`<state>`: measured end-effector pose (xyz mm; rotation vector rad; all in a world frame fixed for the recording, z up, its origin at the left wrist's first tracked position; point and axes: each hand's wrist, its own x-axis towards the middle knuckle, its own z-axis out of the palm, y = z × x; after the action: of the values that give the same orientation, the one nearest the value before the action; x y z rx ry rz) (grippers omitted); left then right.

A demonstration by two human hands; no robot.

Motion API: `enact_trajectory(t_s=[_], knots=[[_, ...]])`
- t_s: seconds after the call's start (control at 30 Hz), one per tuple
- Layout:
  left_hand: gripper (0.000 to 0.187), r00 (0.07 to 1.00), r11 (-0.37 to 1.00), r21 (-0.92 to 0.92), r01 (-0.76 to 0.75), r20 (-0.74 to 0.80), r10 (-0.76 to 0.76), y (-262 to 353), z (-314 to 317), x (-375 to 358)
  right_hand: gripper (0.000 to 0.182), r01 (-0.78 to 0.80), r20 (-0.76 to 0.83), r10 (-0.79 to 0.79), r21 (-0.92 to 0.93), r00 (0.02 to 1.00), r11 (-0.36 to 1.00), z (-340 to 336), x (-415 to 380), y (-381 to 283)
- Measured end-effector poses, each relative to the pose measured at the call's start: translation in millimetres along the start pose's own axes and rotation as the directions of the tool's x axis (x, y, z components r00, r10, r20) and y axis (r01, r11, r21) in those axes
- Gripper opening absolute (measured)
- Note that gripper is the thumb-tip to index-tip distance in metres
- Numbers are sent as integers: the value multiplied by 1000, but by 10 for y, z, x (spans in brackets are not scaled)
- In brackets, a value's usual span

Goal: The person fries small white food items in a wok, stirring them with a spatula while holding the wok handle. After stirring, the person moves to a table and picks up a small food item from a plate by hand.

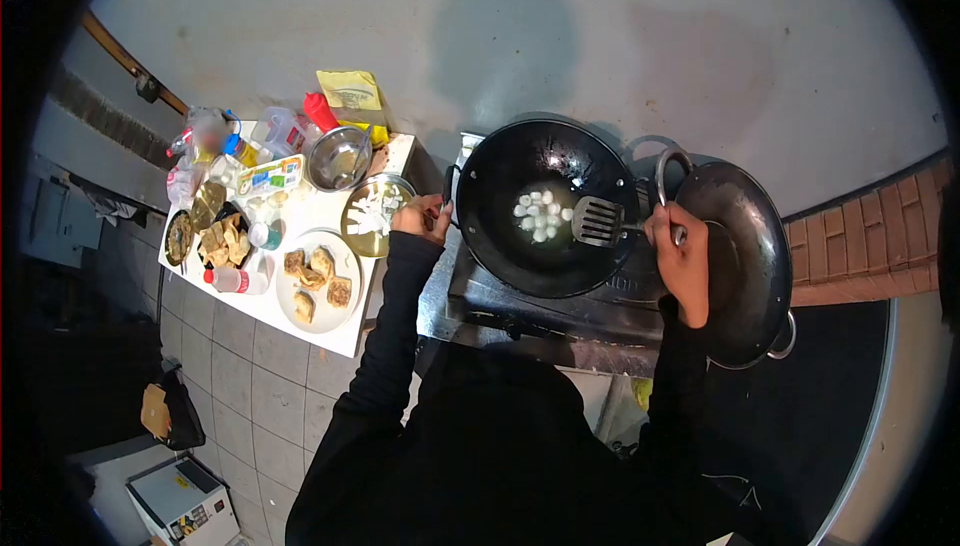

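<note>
A black wok (505, 161) sits on the stove with several small white pieces (540, 216) in a little liquid at its middle. My left hand (420, 219) is closed on the wok's left handle (449, 186). In my closed right hand (683, 261) is the handle of a slotted spatula (599, 222). The spatula's black slotted blade lies inside the wok, just right of the white pieces. Close to my left hand stands a bowl of white chunks (372, 211) in liquid.
A second wok (745, 276) stands right of the stove (520, 311). On the left, a white table (345, 336) carries a plate (312, 318) of browned food, a metal bowl (338, 158), a red-capped bottle (235, 280) and a yellow bag (350, 96). A grey wall rises behind.
</note>
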<state>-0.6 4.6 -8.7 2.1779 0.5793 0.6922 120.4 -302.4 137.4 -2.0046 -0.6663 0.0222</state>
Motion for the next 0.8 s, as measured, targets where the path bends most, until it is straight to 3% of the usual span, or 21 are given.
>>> enact_trajectory(t_s=[0.13, 0.27, 0.33, 0.47, 0.8], knots=[[22, 1000, 1000, 4, 1, -17, 0, 5, 29, -14, 32, 21, -19, -18, 166, 1000, 986, 318, 71, 235], [24, 1000, 1000, 6, -6, -16, 6, -18, 25, -43, 34, -4, -38, 11, 181, 999, 983, 564, 176, 282], [24, 999, 999, 23, -43, -26, 44, -8, 9, -56, 34, 60, -68, -48, 180, 997, 982, 626, 242, 275], [23, 999, 999, 25, -21, -28, 22, -13, 35, -53, 30, 124, 0, -125, 116, 992, 985, 801, 336, 392], [24, 999, 1000, 7, -9, -45, 9, 55, 19, -59, 24, 131, 44, -138, 133, 989, 982, 846, 416, 290]])
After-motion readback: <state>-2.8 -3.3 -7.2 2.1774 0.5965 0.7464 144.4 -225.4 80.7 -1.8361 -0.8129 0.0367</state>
